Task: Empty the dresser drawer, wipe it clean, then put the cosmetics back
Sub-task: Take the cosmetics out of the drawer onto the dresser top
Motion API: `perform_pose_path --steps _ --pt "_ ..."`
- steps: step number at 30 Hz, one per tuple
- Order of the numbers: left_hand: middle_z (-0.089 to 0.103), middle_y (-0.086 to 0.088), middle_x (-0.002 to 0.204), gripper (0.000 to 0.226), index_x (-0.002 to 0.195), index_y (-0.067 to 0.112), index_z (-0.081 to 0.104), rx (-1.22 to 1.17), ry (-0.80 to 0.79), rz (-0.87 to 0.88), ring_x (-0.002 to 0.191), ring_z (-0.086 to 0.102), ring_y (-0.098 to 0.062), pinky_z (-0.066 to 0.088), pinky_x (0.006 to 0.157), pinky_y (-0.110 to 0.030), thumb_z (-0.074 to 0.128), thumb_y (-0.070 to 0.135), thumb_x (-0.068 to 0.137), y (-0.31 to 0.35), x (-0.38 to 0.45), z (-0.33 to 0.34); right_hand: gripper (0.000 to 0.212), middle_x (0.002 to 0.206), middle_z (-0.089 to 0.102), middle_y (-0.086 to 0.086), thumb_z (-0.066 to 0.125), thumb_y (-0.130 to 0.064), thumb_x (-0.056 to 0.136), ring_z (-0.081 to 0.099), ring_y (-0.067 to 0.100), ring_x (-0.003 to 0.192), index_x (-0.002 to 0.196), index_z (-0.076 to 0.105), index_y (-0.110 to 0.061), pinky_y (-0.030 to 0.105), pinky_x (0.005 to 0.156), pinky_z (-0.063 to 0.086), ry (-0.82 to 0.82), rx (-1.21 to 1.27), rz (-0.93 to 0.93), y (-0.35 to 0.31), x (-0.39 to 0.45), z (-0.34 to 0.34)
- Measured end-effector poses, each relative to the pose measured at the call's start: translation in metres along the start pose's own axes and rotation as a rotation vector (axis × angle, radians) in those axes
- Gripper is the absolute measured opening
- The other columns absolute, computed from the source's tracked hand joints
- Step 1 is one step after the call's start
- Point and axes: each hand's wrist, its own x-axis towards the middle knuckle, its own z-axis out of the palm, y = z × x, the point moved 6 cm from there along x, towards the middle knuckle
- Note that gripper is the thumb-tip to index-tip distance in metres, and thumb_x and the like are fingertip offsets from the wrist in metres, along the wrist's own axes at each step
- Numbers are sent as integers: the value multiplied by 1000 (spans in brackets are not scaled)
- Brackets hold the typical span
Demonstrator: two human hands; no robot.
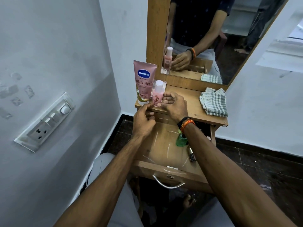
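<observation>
The wooden dresser drawer (157, 145) is pulled open below me. A green bottle (180, 141) and a small dark bottle (191, 154) lie at its right side, partly hidden by my right forearm. On the dresser top (191, 104) a pink Vaseline tube (144, 82) stands upright. Next to it stands a small pink bottle (157, 95) with a white cap. My right hand (173, 105) has its thumb and fingertips on that bottle. Just left of the bottle's base, my left hand (142, 122) hovers over the drawer's back edge with curled fingers and nothing in it.
A folded striped cloth (214, 102) lies on the right of the dresser top. A clear plastic box (163, 84) sits behind the pink bottle, against the mirror (205, 38). A wall with a switch panel (47, 120) is close on the left. The drawer handle (167, 184) faces my knees.
</observation>
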Motion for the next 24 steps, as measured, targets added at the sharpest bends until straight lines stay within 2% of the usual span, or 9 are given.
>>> perform_pose_path --steps 4,6,9,12,15,20,24 --pt "68 0 106 34 112 12 65 50 102 49 95 63 -8 45 71 -6 61 -8 85 2 -10 -1 38 97 71 0 86 -8 71 69 11 86 105 70 -13 24 74 60 111 10 -2 5 -8 -32" --pt "68 2 98 29 108 14 65 72 79 65 92 63 -7 46 72 -8 62 -5 85 1 -16 6 27 92 72 2 83 -6 74 70 15 85 97 71 -13 27 73 60 157 14 5 11 -15 -51" --pt "67 5 91 26 103 12 67 112 -48 91 84 62 -4 49 69 -7 62 -6 85 1 -25 27 17 85 72 5 76 0 78 71 22 82 88 72 -14 28 70 60 214 86 82 26 -33 -77" --pt "62 3 84 25 102 5 67 78 -251 26 76 58 -5 52 70 -14 61 -11 84 -3 -32 57 16 82 74 -1 77 -4 79 72 16 80 84 73 -19 30 71 60 272 20 109 43 -56 -98" --pt "65 5 85 28 97 17 67 181 -384 45 80 62 -11 58 82 -33 76 1 76 -8 -36 83 21 79 73 -7 75 -4 78 71 11 79 80 73 -24 27 75 60 278 -99 119 59 -77 -110" --pt "70 5 97 42 97 22 67 358 -513 65 91 65 -14 55 81 -31 91 23 63 -12 -45 107 16 81 72 -11 76 -8 79 69 5 79 83 76 -23 31 79 60 217 -246 181 82 -102 -111" --pt "71 -1 111 51 111 16 69 404 -503 77 103 64 -17 53 92 -32 91 24 66 -13 -48 114 19 83 71 -12 75 -7 80 67 3 82 85 75 -25 32 80 60 201 -280 177 89 -111 -104"
